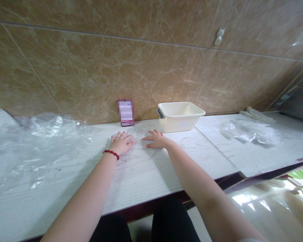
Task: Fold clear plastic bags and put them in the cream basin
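The white wood-grain tabletop [141,178] lies under both hands, palms down. The left hand [121,144] has its fingers spread apart and holds nothing; the right hand [155,139] is likewise empty, its fingers fanned and pointing toward the left one, with a strip of bare surface between them.

Just beyond the right hand, near its fingers and wrist, a cream plastic bin [180,123] stands upright close to the wall, with a grey clip handle [160,114] at its left end. Beyond the left hand a smartphone [126,112] is propped upright against the wall, its screen blurred out.

A red beaded bracelet [111,154] circles the left wrist. Farther left, crumpled clear plastic sheeting [40,148] spreads over the surface. Well to the right, past a seam in the top, lie clear plastic bags [252,131], with a whitish bundle [259,115] behind them, too indistinct to name.

The brown marbled wall [91,70] carries a small white hook-like fixture [219,36]. Below the near edge show black-clad legs [175,222] and, at far right, something green [299,174].
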Tool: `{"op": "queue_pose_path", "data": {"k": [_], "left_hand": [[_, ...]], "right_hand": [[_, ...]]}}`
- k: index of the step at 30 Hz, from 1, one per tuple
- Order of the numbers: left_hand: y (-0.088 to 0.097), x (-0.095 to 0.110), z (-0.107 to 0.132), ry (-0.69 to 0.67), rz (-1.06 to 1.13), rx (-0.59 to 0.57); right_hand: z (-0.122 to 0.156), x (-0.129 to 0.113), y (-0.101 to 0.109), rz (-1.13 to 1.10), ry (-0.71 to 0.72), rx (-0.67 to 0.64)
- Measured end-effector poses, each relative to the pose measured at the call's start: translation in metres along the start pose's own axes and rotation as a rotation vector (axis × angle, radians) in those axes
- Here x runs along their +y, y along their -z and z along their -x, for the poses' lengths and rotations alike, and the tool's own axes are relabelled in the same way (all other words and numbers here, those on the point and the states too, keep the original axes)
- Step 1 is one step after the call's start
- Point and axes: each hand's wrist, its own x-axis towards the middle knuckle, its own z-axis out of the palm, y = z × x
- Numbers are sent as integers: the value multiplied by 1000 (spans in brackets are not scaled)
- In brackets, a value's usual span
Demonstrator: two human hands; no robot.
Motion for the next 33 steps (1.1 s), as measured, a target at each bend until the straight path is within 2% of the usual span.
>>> {"op": "queue_pose_path", "data": {"k": [4,9,13,16,20,30,33], "left_hand": [[-1,1,-1,28,-2,10],[0,5,2,-68,-6,26],[-1,4,1,17,3,10],[0,2,1,18,13,51],[1,2,1,48,16,18],[0,-5,0,86,12,66],[2,-10,0,120,16,16]], "right_hand": [[-1,0,-1,6,-6,-3],[-1,1,-2,13,-2,-3],[0,0,0,2,-6,-8],[0,-1,0,0,-5,-10],[0,-1,1,12,-5,-10],[-1,1,-1,-3,4,-5],[0,0,0,1,3,-12]]}}
